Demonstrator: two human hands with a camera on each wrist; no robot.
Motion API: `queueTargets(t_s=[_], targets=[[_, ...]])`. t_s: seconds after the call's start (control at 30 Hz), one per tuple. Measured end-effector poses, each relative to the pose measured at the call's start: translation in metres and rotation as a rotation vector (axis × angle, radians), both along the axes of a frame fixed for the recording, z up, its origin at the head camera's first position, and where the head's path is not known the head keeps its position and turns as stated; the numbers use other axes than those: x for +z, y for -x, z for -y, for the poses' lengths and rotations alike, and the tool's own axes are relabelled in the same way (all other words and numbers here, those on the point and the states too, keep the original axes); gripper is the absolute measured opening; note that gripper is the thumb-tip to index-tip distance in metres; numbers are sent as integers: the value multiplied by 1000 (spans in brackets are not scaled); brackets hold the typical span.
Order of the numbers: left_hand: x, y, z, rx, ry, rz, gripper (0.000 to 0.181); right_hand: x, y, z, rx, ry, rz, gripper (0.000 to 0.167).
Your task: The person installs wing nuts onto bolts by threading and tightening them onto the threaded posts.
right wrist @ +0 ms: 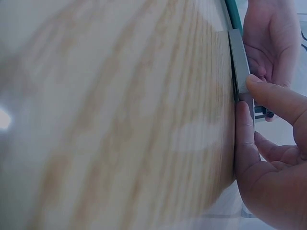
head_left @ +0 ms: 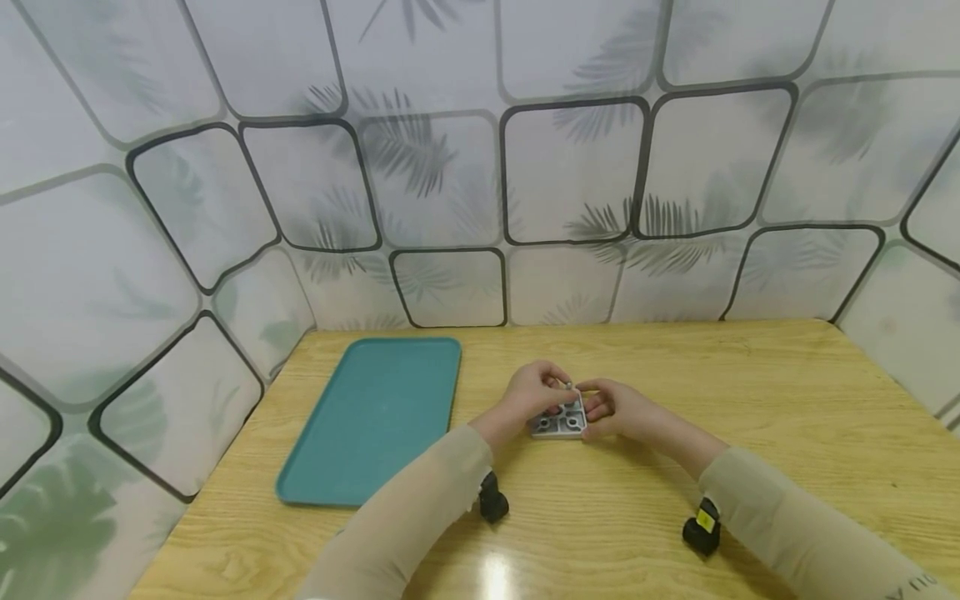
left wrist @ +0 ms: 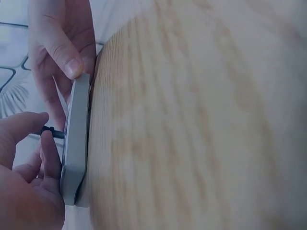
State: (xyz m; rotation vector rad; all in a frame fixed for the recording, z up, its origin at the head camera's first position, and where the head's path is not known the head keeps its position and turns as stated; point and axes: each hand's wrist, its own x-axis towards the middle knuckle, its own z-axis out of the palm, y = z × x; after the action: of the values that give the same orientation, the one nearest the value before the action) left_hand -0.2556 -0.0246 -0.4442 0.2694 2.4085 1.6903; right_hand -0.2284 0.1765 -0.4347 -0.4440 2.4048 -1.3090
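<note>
A grey metal plate (head_left: 558, 432) with round raised holes lies on the wooden table in front of me. My left hand (head_left: 534, 390) is over its left and far side. Between thumb and finger it pinches a dark threaded bolt (left wrist: 58, 134), which stands out from the plate's face in the left wrist view. My right hand (head_left: 621, 410) grips the plate's right edge. In the right wrist view its thumb lies on the plate's side (right wrist: 240, 62) and a finger runs along the lower edge. The bolt's lower end is hidden.
A teal tray (head_left: 375, 408) lies on the left part of the wooden table (head_left: 750, 383). Behind the table hangs a pale patterned curtain or wall covering (head_left: 573, 175). A small black device is strapped at each wrist.
</note>
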Motion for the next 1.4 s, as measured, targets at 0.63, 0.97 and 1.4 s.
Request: queueTargets(t_s=[0.63, 0.97, 1.4], targets=[[1, 0, 5, -83, -26, -10, 18, -1, 0, 1, -33, -18, 24, 83], [2, 0, 4, -77, -20, 5, 18, 1, 0, 0, -20, -11, 23, 83], [5, -5, 0, -48, 49, -11, 22, 2, -1, 0, -10, 1, 10, 83]])
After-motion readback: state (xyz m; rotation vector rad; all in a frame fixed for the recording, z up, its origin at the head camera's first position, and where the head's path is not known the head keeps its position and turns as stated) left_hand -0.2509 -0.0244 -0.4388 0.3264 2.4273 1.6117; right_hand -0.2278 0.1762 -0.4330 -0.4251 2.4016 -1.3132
